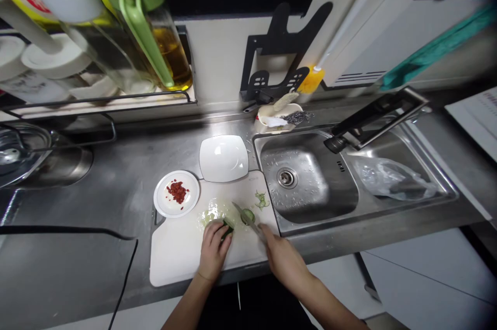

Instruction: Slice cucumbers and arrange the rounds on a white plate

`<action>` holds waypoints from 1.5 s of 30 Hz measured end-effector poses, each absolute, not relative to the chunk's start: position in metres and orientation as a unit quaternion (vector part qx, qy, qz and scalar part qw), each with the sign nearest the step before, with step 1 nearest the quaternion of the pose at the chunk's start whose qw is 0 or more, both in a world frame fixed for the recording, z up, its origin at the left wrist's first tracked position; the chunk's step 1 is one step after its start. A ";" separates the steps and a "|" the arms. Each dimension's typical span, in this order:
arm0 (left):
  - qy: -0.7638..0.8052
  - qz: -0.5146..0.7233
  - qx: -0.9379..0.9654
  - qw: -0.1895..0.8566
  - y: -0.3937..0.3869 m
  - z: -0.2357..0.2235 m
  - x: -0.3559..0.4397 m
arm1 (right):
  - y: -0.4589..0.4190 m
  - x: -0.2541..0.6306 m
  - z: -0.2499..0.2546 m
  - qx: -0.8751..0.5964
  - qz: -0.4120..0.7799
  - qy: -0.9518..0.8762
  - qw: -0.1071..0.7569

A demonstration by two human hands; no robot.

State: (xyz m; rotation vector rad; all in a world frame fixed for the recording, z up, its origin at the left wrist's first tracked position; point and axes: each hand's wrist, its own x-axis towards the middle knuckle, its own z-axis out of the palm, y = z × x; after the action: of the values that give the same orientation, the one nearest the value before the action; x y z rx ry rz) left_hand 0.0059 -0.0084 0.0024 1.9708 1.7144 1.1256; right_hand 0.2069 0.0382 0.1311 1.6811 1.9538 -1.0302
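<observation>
My left hand (pixel 213 246) is closed around a dark green piece of cucumber (pixel 227 227) on the white cutting board (pixel 178 255). In my right hand (pixel 282 255) is a knife (pixel 254 227), its blade pointing up and left over the board. A round green slice (pixel 247 216) lies by the blade, partly covered by it. Wet, pale translucent slices (pixel 213 213) spread just beyond my left hand. Thin green peelings (pixel 261 199) sit near the board's right edge.
A round white plate (pixel 159 199) with small red pieces (pixel 177 191) overlaps the board's upper left. Behind the board stands a square white dish (pixel 223 156). To the right is a steel sink (pixel 310 211) under a black faucet (pixel 349 125). An oil bottle (pixel 174 55) stands on the left rack.
</observation>
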 end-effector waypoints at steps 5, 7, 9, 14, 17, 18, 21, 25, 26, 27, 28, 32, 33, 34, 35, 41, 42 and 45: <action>0.600 0.391 0.683 0.144 -0.010 0.001 0.006 | 0.027 0.194 0.147 0.568 -0.314 0.725 0.230; 0.602 0.390 0.682 0.142 -0.010 0.000 0.006 | 0.021 0.189 0.149 0.565 -0.301 0.731 0.237; 0.603 0.390 0.681 0.141 -0.011 0.000 0.006 | 0.015 0.187 0.149 0.562 -0.294 0.735 0.241; 0.605 0.395 0.677 0.138 -0.011 0.003 0.007 | 0.008 0.186 0.149 0.553 -0.286 0.742 0.250; 0.606 0.396 0.675 0.139 -0.011 0.003 0.007 | 0.005 0.187 0.150 0.553 -0.286 0.742 0.251; 0.607 0.397 0.675 0.138 -0.011 0.003 0.007 | 0.005 0.186 0.150 0.552 -0.288 0.741 0.251; 0.605 0.398 0.676 0.132 -0.010 0.003 0.007 | 0.003 0.186 0.150 0.551 -0.292 0.741 0.251; 0.602 0.396 0.681 0.129 -0.010 0.004 0.007 | 0.001 0.186 0.148 0.551 -0.292 0.741 0.247; 0.602 0.396 0.681 0.131 -0.010 0.004 0.007 | 0.001 0.186 0.147 0.552 -0.294 0.740 0.246; 0.602 0.395 0.681 0.133 -0.010 0.004 0.007 | 0.001 0.186 0.147 0.553 -0.296 0.739 0.246; 0.602 0.395 0.681 0.135 -0.010 0.004 0.007 | 0.002 0.186 0.147 0.554 -0.298 0.738 0.246; 0.603 0.394 0.680 0.136 -0.010 0.003 0.007 | 0.002 0.186 0.147 0.553 -0.297 0.738 0.248; 0.603 0.394 0.680 0.136 -0.010 0.004 0.007 | 0.002 0.186 0.147 0.552 -0.297 0.738 0.251; 0.602 0.394 0.681 0.135 -0.010 0.004 0.007 | 0.003 0.186 0.148 0.551 -0.298 0.737 0.254; 0.602 0.394 0.681 0.135 -0.010 0.004 0.007 | 0.003 0.186 0.148 0.550 -0.301 0.735 0.257; 0.604 0.396 0.679 0.134 -0.009 0.007 0.007 | 0.009 0.184 0.154 0.550 -0.311 0.731 0.258; 0.604 0.395 0.679 0.135 -0.009 0.007 0.007 | 0.010 0.183 0.155 0.549 -0.309 0.731 0.262; 0.604 0.395 0.678 0.138 -0.009 0.008 0.008 | 0.014 0.181 0.157 0.545 -0.304 0.733 0.271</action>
State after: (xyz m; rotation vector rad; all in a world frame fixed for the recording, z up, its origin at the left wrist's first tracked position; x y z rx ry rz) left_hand 0.0076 -0.0086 0.0077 1.9621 1.7480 1.1416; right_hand 0.1814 0.0136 0.1574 1.4665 1.9743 -0.8188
